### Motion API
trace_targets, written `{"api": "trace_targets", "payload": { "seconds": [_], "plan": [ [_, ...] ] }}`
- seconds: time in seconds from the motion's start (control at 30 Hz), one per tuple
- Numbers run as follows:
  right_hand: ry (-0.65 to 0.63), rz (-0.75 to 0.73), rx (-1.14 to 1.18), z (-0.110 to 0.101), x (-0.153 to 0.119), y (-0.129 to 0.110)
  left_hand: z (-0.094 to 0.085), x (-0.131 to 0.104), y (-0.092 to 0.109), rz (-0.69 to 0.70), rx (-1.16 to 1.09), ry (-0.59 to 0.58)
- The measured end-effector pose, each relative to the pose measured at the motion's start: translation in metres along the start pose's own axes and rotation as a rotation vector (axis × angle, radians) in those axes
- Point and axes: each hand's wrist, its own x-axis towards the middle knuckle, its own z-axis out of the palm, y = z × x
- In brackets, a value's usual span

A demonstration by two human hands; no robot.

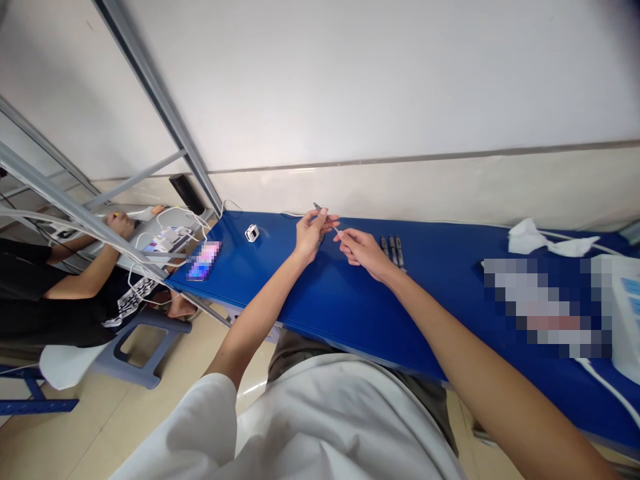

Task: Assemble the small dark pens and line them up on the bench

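Observation:
Above the blue table, my left hand (310,235) is closed round a slim grey pen (318,207), whose dark end sticks out past the thumb. My right hand (361,248) pinches the thin, pale lower end of the same pen; whether that end is a separate refill I cannot tell. Just right of my right hand, several dark pens (392,251) lie side by side on the table. Something small and dark lies partly hidden beneath my left hand.
The blue table (330,300) runs along the wall. A small white device (253,233) and a phone (204,261) lie on the left. Crumpled tissue (527,238), a blurred-out item and a white box (625,313) are on the right. Beyond a metal frame, a co-worker sits with hands raised.

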Motion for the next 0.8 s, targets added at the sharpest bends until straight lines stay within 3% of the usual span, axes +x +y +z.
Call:
{"api": "trace_targets", "payload": {
  "seconds": [0.17, 0.47, 0.8],
  "plan": [
    [-0.009, 0.01, 0.016, 0.0, 0.001, 0.003, -0.003, 0.003, -0.006, 0.01, -0.003, -0.034],
    [0.067, -0.017, 0.047, -0.002, 0.002, 0.004, -0.002, 0.0, -0.014, -0.049, 0.077, -0.22],
    [0.06, -0.028, 0.074, -0.001, 0.002, 0.003, 0.0, -0.002, -0.013, -0.054, 0.094, -0.261]
  ]
}}
